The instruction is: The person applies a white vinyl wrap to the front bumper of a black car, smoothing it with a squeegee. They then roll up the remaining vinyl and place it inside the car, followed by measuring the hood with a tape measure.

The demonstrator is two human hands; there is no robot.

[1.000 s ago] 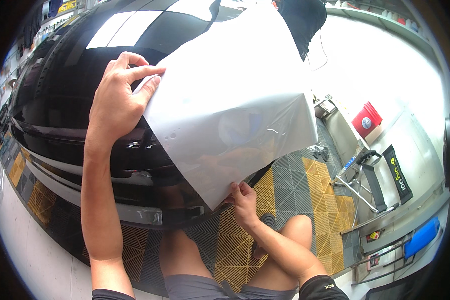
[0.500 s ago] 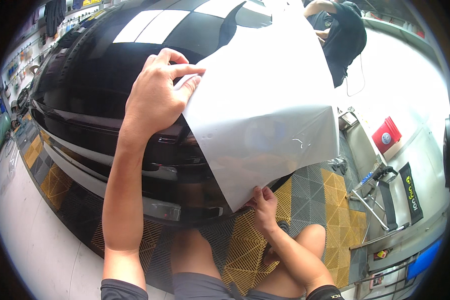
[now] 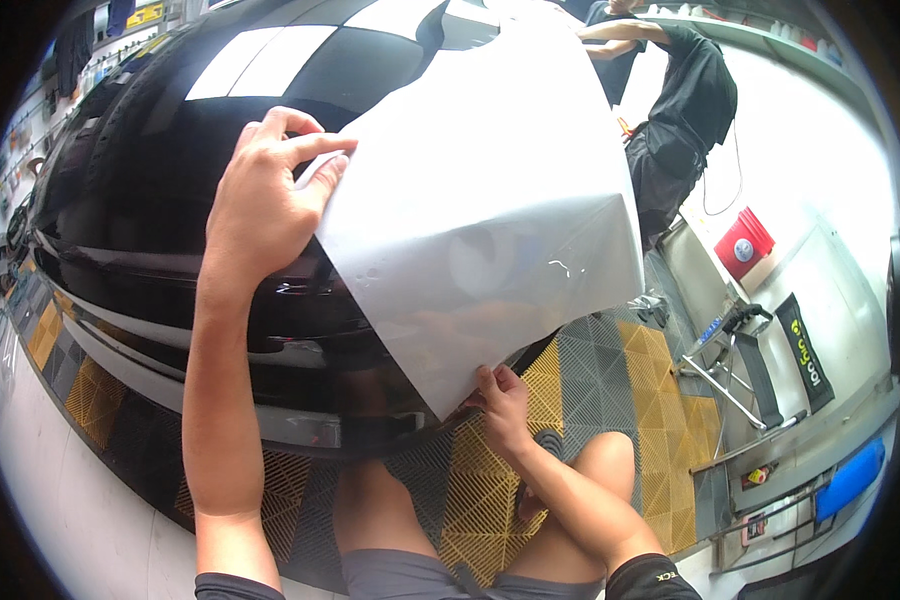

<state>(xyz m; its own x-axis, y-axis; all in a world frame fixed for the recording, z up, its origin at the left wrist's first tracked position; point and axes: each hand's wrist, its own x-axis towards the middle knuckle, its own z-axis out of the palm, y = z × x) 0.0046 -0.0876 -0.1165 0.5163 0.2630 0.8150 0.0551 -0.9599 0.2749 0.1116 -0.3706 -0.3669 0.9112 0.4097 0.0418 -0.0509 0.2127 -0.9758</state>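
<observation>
A large whitish, semi-see-through sheet of film [image 3: 470, 240] drapes over the corner of a glossy black car [image 3: 160, 170]. My left hand [image 3: 268, 190] pinches the film's left edge between thumb and fingers, over the car's dark bodywork. Lower down, my right hand [image 3: 500, 400] closes its thumb and fingers on the film's bottom edge, by the low rim of the bumper. Between the two hands the film's left edge runs straight and slanting. A round shape shows faintly through the film.
Beyond the film stands a co-worker in dark clothes [image 3: 685, 100], arms reaching toward its far end. At right are a red bucket [image 3: 744, 243] and a folding chair [image 3: 760, 385]. Grey and yellow grid tiles [image 3: 660, 400] cover the floor. Stocked shelves line the far left wall.
The view has shifted, so car and film sit farther left. Both hands keep their grip on the film. More of the co-worker shows at the upper right.
</observation>
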